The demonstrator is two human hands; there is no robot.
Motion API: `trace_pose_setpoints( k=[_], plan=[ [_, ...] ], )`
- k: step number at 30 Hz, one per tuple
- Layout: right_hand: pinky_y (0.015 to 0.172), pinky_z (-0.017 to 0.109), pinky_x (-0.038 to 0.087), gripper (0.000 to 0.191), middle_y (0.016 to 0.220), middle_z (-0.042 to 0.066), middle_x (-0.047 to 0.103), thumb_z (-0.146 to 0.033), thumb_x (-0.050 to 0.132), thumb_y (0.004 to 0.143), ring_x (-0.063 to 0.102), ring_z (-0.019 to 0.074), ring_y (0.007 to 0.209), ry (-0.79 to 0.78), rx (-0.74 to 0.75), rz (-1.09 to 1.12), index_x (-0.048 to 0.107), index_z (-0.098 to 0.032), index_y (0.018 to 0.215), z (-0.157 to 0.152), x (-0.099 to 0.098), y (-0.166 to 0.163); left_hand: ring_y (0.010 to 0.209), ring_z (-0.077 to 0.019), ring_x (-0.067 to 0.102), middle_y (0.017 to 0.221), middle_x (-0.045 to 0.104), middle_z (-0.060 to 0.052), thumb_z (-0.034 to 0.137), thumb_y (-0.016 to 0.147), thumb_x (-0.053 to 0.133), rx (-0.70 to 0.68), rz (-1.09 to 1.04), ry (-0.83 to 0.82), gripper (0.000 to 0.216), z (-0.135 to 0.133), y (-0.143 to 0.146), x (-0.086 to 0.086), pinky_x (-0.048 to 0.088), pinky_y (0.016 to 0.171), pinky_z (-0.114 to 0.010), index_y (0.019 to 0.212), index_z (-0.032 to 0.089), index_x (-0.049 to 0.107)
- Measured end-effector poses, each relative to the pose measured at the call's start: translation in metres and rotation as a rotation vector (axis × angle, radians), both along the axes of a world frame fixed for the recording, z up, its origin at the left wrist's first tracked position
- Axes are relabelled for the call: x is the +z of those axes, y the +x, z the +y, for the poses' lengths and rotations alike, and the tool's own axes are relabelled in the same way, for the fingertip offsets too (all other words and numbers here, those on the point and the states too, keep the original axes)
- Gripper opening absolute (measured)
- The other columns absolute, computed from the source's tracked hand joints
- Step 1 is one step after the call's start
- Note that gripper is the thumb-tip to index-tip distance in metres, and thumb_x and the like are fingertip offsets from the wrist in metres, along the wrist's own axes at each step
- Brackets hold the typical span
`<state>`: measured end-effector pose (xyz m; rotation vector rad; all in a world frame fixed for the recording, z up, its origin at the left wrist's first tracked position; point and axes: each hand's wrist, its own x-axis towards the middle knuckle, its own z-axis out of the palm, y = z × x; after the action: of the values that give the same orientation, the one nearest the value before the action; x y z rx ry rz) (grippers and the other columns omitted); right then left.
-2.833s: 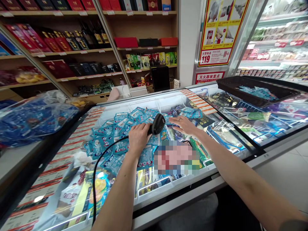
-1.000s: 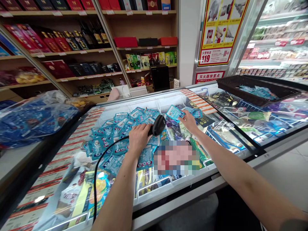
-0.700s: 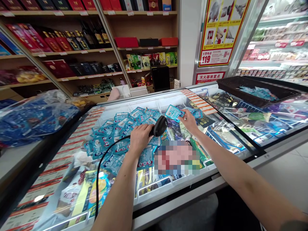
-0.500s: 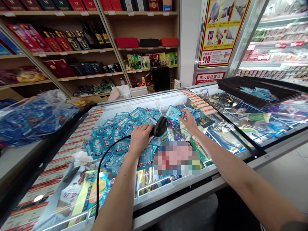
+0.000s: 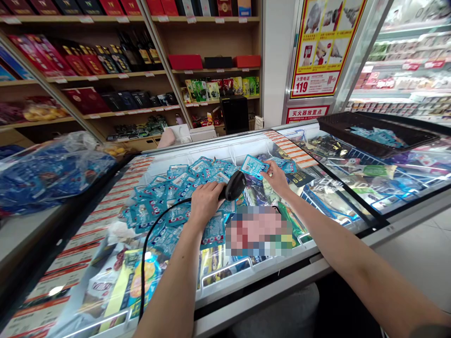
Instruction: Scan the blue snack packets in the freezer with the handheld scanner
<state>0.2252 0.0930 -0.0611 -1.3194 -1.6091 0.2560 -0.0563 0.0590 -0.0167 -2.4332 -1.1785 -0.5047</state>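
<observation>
My left hand point(image 5: 206, 201) is closed around the handle of a black barcode scanner point(image 5: 235, 186), whose head points right. A black cable point(image 5: 151, 234) runs from it down past my left forearm. In my right hand point(image 5: 275, 179) a blue packet point(image 5: 252, 166) is pinched at its right edge, its white barcode label showing. The scanner's head is just below and left of this packet, apart from it. Many like packets lie in a heap point(image 5: 176, 195) on the glass top of the freezer, left of and beneath my left hand.
A black tray point(image 5: 416, 134) holding more blue packets stands at the right. Clear plastic bags with blue contents point(image 5: 52, 171) lie at the left. Shelves of boxes and bottles point(image 5: 116, 61) rise behind. The freezer's white front edge point(image 5: 282, 291) is nearest me.
Almost nothing differs. The blue packet and my right hand have shifted very slightly left; the scanner stays in my left hand.
</observation>
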Motion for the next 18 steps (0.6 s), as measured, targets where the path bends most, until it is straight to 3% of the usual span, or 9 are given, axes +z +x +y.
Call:
trace_pose_setpoints(
  k=[18],
  plan=[
    [0.066,0.028,0.041,0.037,0.076,0.0,0.061,-0.035,0.052,0.082,0.058,0.0185,0.071,0.001,0.002,-0.02,0.049,-0.021,0.115,-0.0016,0.0001,-0.0007,0.095,-0.0255,0.058,0.095,0.064,-0.008,0.037,0.084,0.051,0.001,-0.004,-0.016,0.032,-0.0001,0.0005,0.0004,0.041,0.079,-0.037,0.112,0.021,0.056]
  ],
)
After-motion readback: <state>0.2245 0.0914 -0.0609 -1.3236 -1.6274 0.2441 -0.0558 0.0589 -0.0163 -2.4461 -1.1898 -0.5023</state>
